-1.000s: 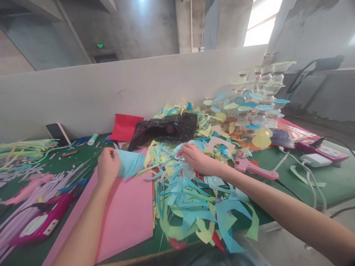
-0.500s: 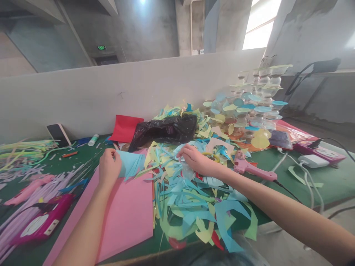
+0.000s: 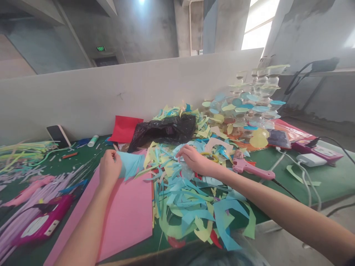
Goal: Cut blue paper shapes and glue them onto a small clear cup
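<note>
My left hand is closed at the left edge of a light blue sheet of paper lying on a pink sheet. A small thin tip shows above its fingers, but what they pinch is hidden. Over the heap of paper scraps, my right hand curls its fingers around the top of a clear plastic cup-like piece. Blue, green and yellow paper offcuts surround that piece. A pink glue gun lies to the right of my right wrist.
Stacked clear plastic pieces with coloured paper discs stand at the back right. A black plastic bag and red paper lie behind my hands. Magenta power strips sit at both sides, with cables. A phone leans on the partition.
</note>
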Available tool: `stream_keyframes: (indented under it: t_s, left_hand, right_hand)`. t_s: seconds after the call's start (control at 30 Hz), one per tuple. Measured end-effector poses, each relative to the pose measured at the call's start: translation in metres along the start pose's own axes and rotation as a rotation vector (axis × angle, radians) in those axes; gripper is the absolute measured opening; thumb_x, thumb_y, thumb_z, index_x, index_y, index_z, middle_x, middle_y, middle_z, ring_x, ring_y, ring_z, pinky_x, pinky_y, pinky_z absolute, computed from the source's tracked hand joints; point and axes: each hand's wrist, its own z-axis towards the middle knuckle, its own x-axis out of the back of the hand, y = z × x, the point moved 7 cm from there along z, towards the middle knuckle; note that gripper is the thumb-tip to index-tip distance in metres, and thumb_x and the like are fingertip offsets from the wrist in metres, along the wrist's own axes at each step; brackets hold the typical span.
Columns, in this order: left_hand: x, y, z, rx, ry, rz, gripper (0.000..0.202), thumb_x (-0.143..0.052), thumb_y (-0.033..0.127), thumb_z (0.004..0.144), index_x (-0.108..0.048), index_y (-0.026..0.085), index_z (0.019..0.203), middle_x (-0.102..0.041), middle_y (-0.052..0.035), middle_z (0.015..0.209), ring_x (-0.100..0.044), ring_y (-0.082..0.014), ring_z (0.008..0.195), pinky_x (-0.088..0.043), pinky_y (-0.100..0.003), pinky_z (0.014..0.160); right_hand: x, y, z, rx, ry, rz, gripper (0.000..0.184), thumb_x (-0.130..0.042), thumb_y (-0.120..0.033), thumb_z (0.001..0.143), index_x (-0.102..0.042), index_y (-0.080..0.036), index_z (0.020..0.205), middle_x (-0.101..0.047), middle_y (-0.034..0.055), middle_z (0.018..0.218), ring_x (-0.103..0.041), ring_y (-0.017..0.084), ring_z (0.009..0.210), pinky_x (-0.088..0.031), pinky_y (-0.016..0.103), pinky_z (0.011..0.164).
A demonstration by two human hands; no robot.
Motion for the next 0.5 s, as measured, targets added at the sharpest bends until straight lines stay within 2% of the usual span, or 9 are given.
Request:
stream_keyframes:
  t_s: [0.5]
  left_hand:
    - [0.0004,0.0005,0.0006,0.027,0.001,-0.042,0.005,-0.044,0.024,0.082,-0.047,0.021,0.086,-0.06,-0.0105,0.084,-0.061,-0.0299,0.088,-0.048,-0.041,0.079]
  right_hand:
    - [0.0012,-0.0011,0.0012,-0.003,-0.007,0.004,0.036,-0.024,-0.019,0.098,-0.059,-0.019,0.095,-0.055,0.0094,0.105,-0.052,0.02,0.106,-0.043,0.04,0.096]
